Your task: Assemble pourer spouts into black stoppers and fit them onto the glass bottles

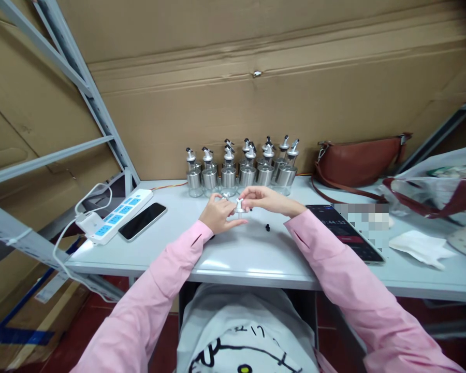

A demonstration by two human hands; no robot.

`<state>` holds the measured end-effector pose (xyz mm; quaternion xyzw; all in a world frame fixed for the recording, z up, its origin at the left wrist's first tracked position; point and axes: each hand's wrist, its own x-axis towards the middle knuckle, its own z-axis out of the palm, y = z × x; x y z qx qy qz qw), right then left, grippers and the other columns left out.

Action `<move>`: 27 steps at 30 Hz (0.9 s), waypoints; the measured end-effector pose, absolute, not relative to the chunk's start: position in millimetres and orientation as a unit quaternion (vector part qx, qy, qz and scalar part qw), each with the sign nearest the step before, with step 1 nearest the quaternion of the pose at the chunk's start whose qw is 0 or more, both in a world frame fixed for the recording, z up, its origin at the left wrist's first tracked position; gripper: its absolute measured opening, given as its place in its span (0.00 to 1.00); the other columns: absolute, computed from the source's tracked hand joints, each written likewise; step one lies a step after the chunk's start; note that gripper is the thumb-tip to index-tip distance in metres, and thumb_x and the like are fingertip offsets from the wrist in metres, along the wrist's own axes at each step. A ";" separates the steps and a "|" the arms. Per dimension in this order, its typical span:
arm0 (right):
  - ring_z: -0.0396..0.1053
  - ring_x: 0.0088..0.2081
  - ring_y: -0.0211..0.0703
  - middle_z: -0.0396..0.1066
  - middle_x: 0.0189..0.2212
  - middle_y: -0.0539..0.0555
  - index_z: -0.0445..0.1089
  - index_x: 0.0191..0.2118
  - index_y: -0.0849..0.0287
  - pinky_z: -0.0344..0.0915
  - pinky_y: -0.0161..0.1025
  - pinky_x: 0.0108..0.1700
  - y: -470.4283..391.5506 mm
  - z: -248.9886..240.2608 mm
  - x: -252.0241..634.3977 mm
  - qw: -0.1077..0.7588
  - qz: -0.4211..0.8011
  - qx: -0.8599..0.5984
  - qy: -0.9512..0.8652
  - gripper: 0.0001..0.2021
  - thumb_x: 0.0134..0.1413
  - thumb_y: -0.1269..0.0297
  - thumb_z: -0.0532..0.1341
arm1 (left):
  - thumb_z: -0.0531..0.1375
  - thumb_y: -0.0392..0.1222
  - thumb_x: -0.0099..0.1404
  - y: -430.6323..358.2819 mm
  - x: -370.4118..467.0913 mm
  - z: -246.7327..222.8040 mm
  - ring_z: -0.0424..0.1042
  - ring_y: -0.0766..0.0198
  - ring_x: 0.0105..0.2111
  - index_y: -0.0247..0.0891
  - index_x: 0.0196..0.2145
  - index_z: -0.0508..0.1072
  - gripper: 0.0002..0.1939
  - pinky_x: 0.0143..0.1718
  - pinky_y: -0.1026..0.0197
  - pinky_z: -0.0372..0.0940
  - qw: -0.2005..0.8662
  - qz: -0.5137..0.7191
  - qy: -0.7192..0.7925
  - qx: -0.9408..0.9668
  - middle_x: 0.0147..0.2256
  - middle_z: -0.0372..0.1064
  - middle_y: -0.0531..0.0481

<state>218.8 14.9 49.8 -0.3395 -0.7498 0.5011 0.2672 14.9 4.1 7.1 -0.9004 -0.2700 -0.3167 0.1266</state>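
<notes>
Between my hands is a small silver pourer top (pixel 239 207), upright above the white table (pixel 233 259). My left hand (pixel 219 213) holds it from the left, fingers bent around its side. The fingertips of my right hand (pixel 262 199) pinch it from the right. A second small metal piece (pixel 226 196) shows just above my left fingers. On the table to the right of the pourer top lies a small black part (pixel 267 227). Behind my hands stand several glass and steel bottles (pixel 228 176) with silver pourer tops.
A white power strip (pixel 126 215) and a phone (pixel 143 221) lie on the left. To the right are a tablet (pixel 345 233), a brown bag (pixel 357 160), a white tissue (pixel 421 247) and a clear plastic bag (pixel 450 176). Cardboard (pixel 217 103) rises behind the bottles.
</notes>
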 end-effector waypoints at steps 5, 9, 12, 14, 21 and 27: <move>0.63 0.26 0.35 0.68 0.22 0.49 0.70 0.30 0.62 0.57 0.35 0.30 23.2 51.8 253.7 0.078 0.452 -0.432 -0.777 0.17 0.35 0.55 0.67 | 0.48 0.64 0.62 4.6 15.1 7.5 0.63 0.68 0.22 0.36 0.22 0.62 0.27 0.42 0.57 0.53 0.121 -0.331 -0.261 -0.898 0.20 0.65 0.55; 0.66 0.24 0.37 0.69 0.20 0.50 0.69 0.27 0.62 0.57 0.33 0.26 29.3 39.4 261.2 -0.018 0.456 -0.516 -0.725 0.17 0.30 0.55 0.68 | 0.49 0.64 0.61 3.5 16.0 8.3 0.63 0.68 0.22 0.37 0.22 0.60 0.27 0.42 0.57 0.53 0.111 -0.327 -0.264 -0.901 0.19 0.64 0.55; 0.68 0.24 0.37 0.70 0.20 0.51 0.68 0.25 0.63 0.59 0.32 0.25 30.1 32.9 253.9 -0.028 0.448 -0.533 -0.718 0.17 0.29 0.56 0.69 | 0.50 0.63 0.62 3.3 16.0 8.5 0.62 0.69 0.22 0.37 0.21 0.60 0.26 0.42 0.58 0.54 0.104 -0.333 -0.264 -0.899 0.19 0.63 0.56; 0.68 0.23 0.36 0.69 0.19 0.50 0.67 0.27 0.62 0.59 0.32 0.24 29.3 31.6 248.3 -0.022 0.440 -0.535 -0.721 0.18 0.28 0.58 0.69 | 0.50 0.62 0.62 3.4 15.9 8.6 0.62 0.69 0.21 0.37 0.21 0.59 0.25 0.42 0.58 0.54 0.097 -0.334 -0.263 -0.900 0.19 0.63 0.56; 0.70 0.23 0.37 0.69 0.21 0.49 0.63 0.32 0.60 0.62 0.32 0.24 24.8 36.8 247.6 0.027 0.434 -0.541 -0.720 0.19 0.37 0.54 0.67 | 0.51 0.62 0.61 3.1 15.5 8.8 0.63 0.68 0.22 0.37 0.22 0.60 0.25 0.43 0.57 0.54 0.077 -0.317 -0.285 -0.901 0.20 0.64 0.55; 0.71 0.24 0.39 0.70 0.20 0.50 0.63 0.29 0.60 0.64 0.33 0.25 22.6 38.4 253.3 -0.061 0.441 -0.586 -0.677 0.20 0.31 0.56 0.70 | 0.50 0.63 0.61 2.8 15.5 8.5 0.64 0.68 0.23 0.37 0.22 0.60 0.26 0.43 0.57 0.54 0.069 -0.309 -0.288 -0.904 0.20 0.65 0.55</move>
